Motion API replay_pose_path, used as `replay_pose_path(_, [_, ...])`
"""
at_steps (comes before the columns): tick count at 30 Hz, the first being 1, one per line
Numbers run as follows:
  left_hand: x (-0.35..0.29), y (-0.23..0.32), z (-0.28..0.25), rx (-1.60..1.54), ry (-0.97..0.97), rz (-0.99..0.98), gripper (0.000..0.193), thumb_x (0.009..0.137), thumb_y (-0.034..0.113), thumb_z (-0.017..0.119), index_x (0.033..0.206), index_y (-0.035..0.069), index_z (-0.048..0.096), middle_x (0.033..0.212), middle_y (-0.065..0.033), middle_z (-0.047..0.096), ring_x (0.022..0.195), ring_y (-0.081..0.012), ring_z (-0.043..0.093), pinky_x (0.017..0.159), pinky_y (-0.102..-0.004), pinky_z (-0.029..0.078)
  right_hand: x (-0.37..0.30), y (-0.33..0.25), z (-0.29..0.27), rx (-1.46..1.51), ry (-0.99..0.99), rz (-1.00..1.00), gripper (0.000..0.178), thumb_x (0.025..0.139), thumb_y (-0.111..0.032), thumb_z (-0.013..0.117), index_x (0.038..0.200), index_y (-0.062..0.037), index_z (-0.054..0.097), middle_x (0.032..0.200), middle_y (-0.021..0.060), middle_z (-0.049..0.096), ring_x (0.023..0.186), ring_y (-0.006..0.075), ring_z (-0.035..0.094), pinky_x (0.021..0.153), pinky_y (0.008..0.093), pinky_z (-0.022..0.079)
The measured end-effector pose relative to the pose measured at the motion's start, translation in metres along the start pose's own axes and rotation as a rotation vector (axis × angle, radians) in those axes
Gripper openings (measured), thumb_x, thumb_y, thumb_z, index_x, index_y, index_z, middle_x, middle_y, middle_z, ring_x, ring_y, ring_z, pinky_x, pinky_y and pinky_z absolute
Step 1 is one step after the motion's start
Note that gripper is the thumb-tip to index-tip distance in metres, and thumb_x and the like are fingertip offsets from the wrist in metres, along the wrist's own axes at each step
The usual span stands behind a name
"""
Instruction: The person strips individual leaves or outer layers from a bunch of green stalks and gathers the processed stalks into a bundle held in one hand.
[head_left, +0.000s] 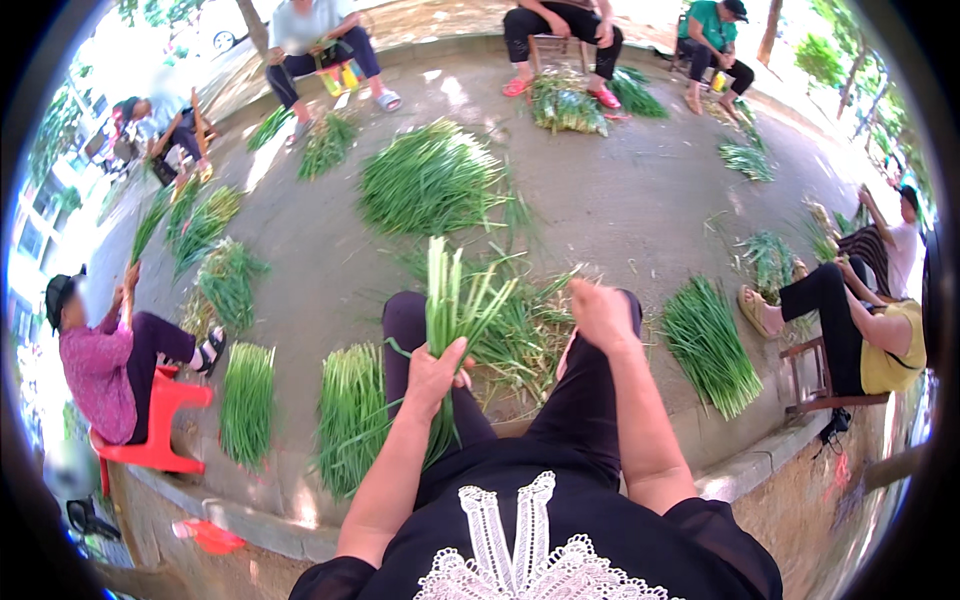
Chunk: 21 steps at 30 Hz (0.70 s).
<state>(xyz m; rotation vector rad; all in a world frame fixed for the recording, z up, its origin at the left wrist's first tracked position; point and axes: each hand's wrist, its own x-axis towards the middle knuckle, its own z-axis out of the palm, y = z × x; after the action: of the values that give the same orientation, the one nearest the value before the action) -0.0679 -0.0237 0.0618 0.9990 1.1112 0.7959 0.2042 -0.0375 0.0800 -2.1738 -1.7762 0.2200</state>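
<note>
Upright over my lap, a bunch of chives (pixel 450 295) with pale stem ends on top is gripped in my left hand (pixel 437 375); its green leaves hang down below the fist. My right hand (pixel 603 315) is closed above my right knee, apart from the bunch. Whether anything thin is pinched in its fingers, I cannot make out. Between my legs on the ground lies a loose heap of chives and yellowed trimmings (pixel 525 335). Beside my left leg rests a neatly lined-up pile of chives (pixel 352 400).
A large chive pile (pixel 430 180) lies ahead. Another lined-up pile (pixel 710 345) is to my right, and one more (pixel 247 400) is at far left. Several people sit around, one on a red plastic stool (pixel 160 425). A kerb (pixel 745 470) runs behind me.
</note>
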Motion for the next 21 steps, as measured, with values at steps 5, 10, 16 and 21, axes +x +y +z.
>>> replay_pose_path(5, [-0.003, 0.005, 0.006, 0.008, 0.063, -0.025, 0.02, 0.085, 0.02, 0.06, 0.086, 0.001, 0.058, 0.065, -0.0072, 0.06, 0.043, -0.0117, 0.051, 0.04, -0.023, 0.037, -0.018, -0.058, -0.039, 0.514, 0.191, -0.364, 0.035, 0.077, -0.012, 0.062, 0.11, -0.0033, 0.056, 0.109, 0.0197, 0.058, 0.101, 0.0342, 0.056, 0.086, 0.0373, 0.046])
replay_pose_path(10, [-0.014, 0.029, 0.01, 0.248, 0.146, -0.291, 0.018, 0.085, 0.019, 0.059, 0.084, 0.001, 0.059, 0.062, -0.0063, 0.06, 0.042, -0.0103, 0.048, 0.04, -0.0238, 0.037, -0.053, -0.19, -0.081, 0.782, 0.154, -1.097, 0.064, 0.057, -0.028, 0.073, 0.114, -0.0071, 0.052, 0.089, 0.0131, 0.059, 0.081, 0.0287, 0.058, 0.07, 0.0401, 0.047])
replay_pose_path(16, [0.001, -0.004, 0.001, 0.088, 0.101, 0.06, 0.017, 0.087, 0.017, 0.056, 0.085, 0.001, 0.057, 0.062, -0.0071, 0.059, 0.04, -0.0109, 0.047, 0.036, -0.0222, 0.037, -0.058, -0.232, -0.048, 0.951, -0.019, -1.1, 0.054, 0.061, -0.024, 0.07, 0.109, -0.0062, 0.054, 0.085, 0.0127, 0.059, 0.077, 0.026, 0.057, 0.067, 0.0381, 0.046])
replay_pose_path(21, [0.004, -0.006, 0.0, 0.132, 0.096, 0.05, 0.018, 0.086, 0.017, 0.056, 0.086, 0.0, 0.056, 0.061, -0.0075, 0.058, 0.04, -0.0114, 0.046, 0.035, -0.0225, 0.037, -0.056, -0.227, -0.044, 0.969, -0.019, -1.047, 0.046, 0.063, -0.02, 0.067, 0.105, -0.0053, 0.055, 0.082, 0.0124, 0.058, 0.074, 0.0237, 0.056, 0.064, 0.0365, 0.046])
